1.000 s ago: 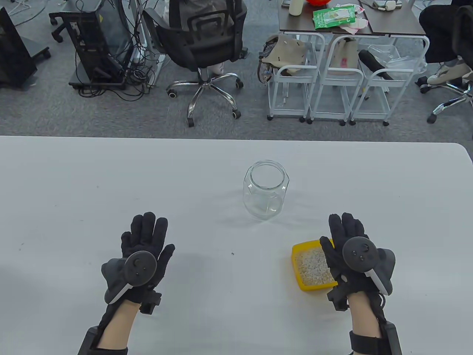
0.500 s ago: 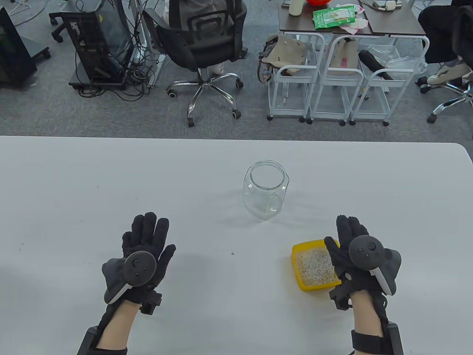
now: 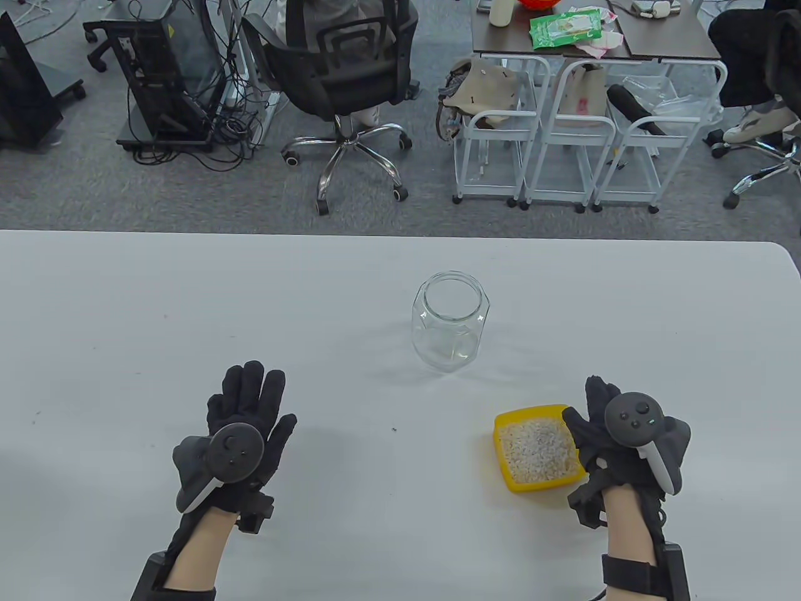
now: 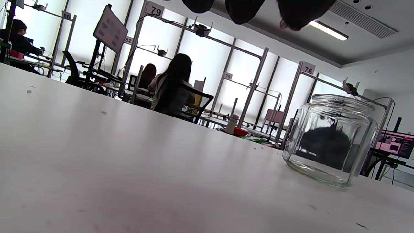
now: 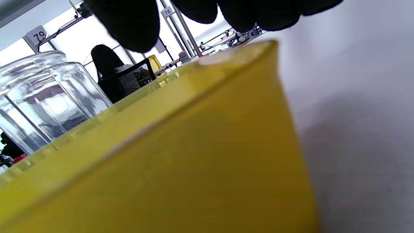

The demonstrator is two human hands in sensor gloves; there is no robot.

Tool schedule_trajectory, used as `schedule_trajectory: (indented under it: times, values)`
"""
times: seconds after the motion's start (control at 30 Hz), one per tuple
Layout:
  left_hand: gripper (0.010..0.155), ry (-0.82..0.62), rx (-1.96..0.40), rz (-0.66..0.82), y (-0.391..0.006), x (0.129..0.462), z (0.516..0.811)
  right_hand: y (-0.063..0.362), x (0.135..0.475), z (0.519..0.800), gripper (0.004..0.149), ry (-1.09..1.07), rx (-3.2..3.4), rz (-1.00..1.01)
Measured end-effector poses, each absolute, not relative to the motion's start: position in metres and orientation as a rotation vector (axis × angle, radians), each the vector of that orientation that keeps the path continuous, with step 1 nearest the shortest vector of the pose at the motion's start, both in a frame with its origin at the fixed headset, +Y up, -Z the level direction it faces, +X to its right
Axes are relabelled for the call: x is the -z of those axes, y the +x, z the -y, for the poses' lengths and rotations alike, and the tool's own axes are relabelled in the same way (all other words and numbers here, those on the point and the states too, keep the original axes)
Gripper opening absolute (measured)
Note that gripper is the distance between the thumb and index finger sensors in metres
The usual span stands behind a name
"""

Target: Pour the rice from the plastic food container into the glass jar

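Observation:
A clear glass jar [image 3: 449, 320] stands upright and open at the table's middle; it also shows in the left wrist view [image 4: 330, 139] and the right wrist view [image 5: 42, 97]. A yellow plastic container [image 3: 514, 482] full of rice [image 3: 537, 451] sits at the front right; its yellow wall [image 5: 181, 155] fills the right wrist view. My right hand [image 3: 597, 410] is at the container's right edge, fingers spread over the rim, holding nothing. My left hand [image 3: 247, 394] lies flat and open on the table at the front left, empty, well left of the jar.
The white table [image 3: 188, 300] carries only the jar and the container. Beyond its far edge stand an office chair [image 3: 341, 69], white trolleys [image 3: 551, 150] and a computer tower [image 3: 166, 75].
My right hand has moved right and slightly nearer, uncovering most of the rice and coming to the container's right edge. The left hand, jar and container have not moved.

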State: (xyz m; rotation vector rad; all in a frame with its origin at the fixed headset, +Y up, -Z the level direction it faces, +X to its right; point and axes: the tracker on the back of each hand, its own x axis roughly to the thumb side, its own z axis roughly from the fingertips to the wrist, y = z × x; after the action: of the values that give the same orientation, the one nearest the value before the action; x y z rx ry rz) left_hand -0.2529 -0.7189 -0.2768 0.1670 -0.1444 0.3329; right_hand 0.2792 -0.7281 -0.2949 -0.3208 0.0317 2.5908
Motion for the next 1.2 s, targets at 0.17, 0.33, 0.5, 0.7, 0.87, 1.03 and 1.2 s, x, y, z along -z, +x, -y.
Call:
schedule_trajectory:
  times: [0.17, 0.33, 0.5, 0.7, 0.87, 1.03, 1.2]
  values:
    - [0.067, 0.165, -0.335, 0.146, -0.253, 0.277, 0.718, 0.277, 0.298, 0.734, 0.069, -0.347, -2.609, -0.092]
    - [0.067, 0.157, -0.342, 0.147, -0.254, 0.277, 0.719, 0.268, 0.302, 0.741, 0.061, -0.336, -2.649, -0.164]
    - [0.067, 0.150, -0.350, 0.144, -0.254, 0.277, 0.719, 0.264, 0.306, 0.744, 0.053, -0.360, -2.689, -0.148]
    - [0.067, 0.135, -0.361, 0.143, -0.255, 0.278, 0.720, 0.260, 0.308, 0.746, 0.044, -0.412, -2.695, -0.104]
    - [0.067, 0.132, -0.366, 0.141, -0.256, 0.278, 0.719, 0.259, 0.309, 0.747, 0.042, -0.454, -2.698, -0.072]
    - [0.067, 0.132, -0.378, 0.136, -0.258, 0.277, 0.718, 0.262, 0.307, 0.744, 0.041, -0.445, -2.623, -0.080]
    - [0.066, 0.129, -0.385, 0.137, -0.258, 0.277, 0.718, 0.261, 0.301, 0.737, 0.040, -0.405, -2.503, -0.122]
